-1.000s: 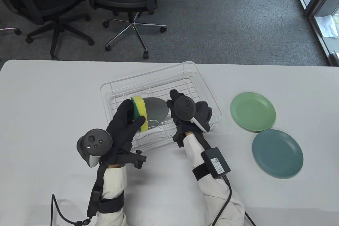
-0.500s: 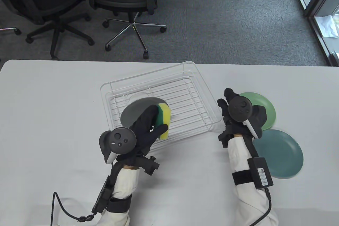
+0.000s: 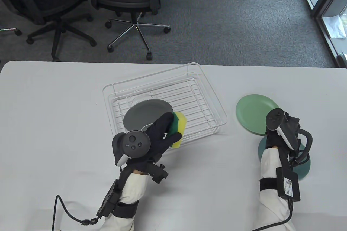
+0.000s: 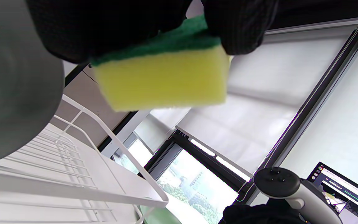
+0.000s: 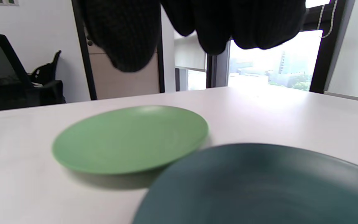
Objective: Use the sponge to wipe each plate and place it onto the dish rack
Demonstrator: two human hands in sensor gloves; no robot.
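While the left hand (image 3: 160,136) is squeezing the yellow-and-green sponge (image 3: 179,130) beside the white wire dish rack (image 3: 217,106), the right hand (image 3: 282,133), fingers loose, is hovering over the dark teal plate (image 3: 303,167) to grab it.

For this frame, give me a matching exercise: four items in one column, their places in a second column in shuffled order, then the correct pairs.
Things:
1. grey plate
2. sponge
3. light green plate
4. dark teal plate

Places:
A. flat on the table, farther from the person than the other loose plate
B. inside the white dish rack
C. flat on the table, partly under the right hand
D. gripped by the left hand, at the rack's near edge

Pairs: 1-B, 2-D, 3-A, 4-C
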